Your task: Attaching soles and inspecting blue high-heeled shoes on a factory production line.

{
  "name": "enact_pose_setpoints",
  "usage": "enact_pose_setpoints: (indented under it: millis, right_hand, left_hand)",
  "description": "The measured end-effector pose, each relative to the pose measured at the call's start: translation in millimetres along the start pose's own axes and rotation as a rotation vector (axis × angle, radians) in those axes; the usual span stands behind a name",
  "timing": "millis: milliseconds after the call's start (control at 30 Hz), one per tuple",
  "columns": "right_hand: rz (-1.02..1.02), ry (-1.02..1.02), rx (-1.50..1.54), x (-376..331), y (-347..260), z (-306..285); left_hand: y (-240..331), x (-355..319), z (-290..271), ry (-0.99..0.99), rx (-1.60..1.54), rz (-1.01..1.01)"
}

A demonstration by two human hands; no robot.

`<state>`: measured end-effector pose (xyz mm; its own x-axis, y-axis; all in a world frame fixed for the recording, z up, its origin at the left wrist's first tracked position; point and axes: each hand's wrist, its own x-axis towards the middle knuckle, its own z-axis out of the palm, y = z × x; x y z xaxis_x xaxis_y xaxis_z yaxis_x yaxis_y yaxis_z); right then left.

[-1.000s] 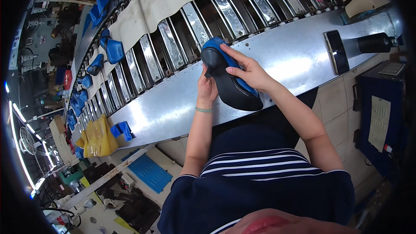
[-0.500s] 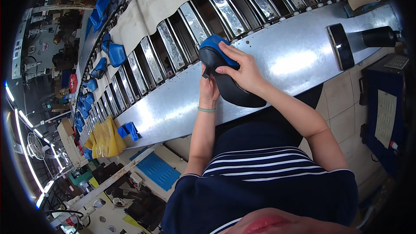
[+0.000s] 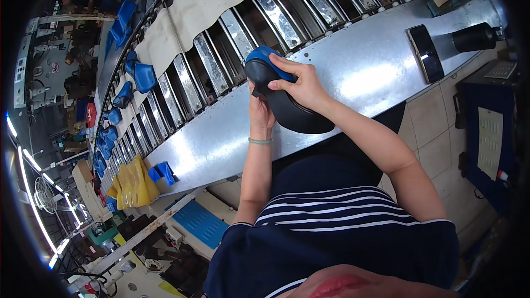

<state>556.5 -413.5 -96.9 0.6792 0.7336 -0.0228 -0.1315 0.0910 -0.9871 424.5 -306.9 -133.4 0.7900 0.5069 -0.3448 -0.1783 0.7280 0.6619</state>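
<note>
In the middle of the frame, both hands hold a black shoe (image 3: 292,113) with a blue form inside it. The right hand (image 3: 302,84) lies over the top of the shoe, and the left hand (image 3: 259,111) supports it from below, with a thin bracelet (image 3: 259,141) at the wrist. Under them is a shiny metal table (image 3: 364,77). In the upper right of the frame, a dark phone (image 3: 424,53) and a black bottle (image 3: 476,37) lie on this table. Behind the table, a conveyor with metal slats (image 3: 237,36) runs to the upper left, where blue shoe forms (image 3: 144,76) stand. In the lower left lies a yellow bag (image 3: 133,183).
</note>
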Motion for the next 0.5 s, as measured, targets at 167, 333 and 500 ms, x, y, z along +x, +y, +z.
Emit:
enact_pose_setpoints:
  millis: [167, 333, 500]
  right_hand:
    - [0.256, -0.099, 0.475, 12.2, 2.6, -25.4]
    - [0.377, -0.073, 0.614, 23.6, 9.7, -57.8]
    - [0.422, -0.086, 0.675, 27.2, 14.5, -68.2]
  left_hand:
    - [18.2, 13.6, 55.8, -0.130, 0.109, 0.025]
    - [21.4, 19.9, 73.6, -0.278, 0.162, 0.002]
    - [12.8, 25.3, 72.6, -0.245, 0.203, 0.037]
